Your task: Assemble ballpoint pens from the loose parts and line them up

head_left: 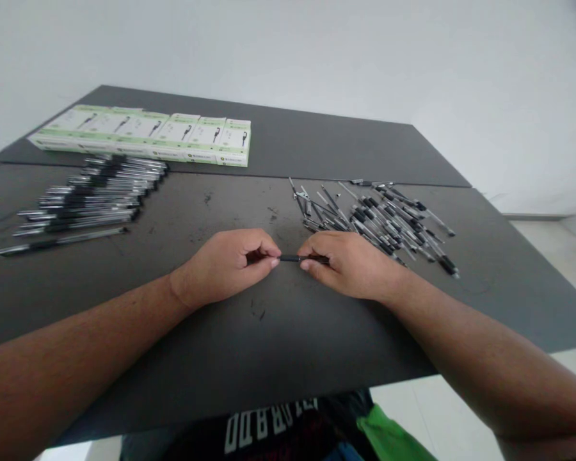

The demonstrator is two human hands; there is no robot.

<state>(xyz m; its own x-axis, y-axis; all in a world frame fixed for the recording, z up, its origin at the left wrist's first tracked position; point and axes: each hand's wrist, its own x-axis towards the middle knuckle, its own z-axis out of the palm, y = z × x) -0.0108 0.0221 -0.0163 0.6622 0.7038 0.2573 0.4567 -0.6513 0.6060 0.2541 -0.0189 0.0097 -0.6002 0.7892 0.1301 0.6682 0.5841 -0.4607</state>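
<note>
A pen [288,258] with a black grip lies level between my two hands, just above the dark table. My left hand [237,262] pinches its left part between thumb and fingers. On the other side my right hand [348,261] pinches the right part, and a dark stretch of the pen shows under its fingers. Both ends are largely covered by my hands. Close beyond my right hand spreads a loose heap of pen parts [388,221], with clear barrels, black grips and thin refills.
A pile of pens [96,189] lies in rough rows at the left, with a single pen [62,241] in front of it. Behind them stands a row of white and green boxes [148,134]. The dark table [269,346] has its front edge near my body.
</note>
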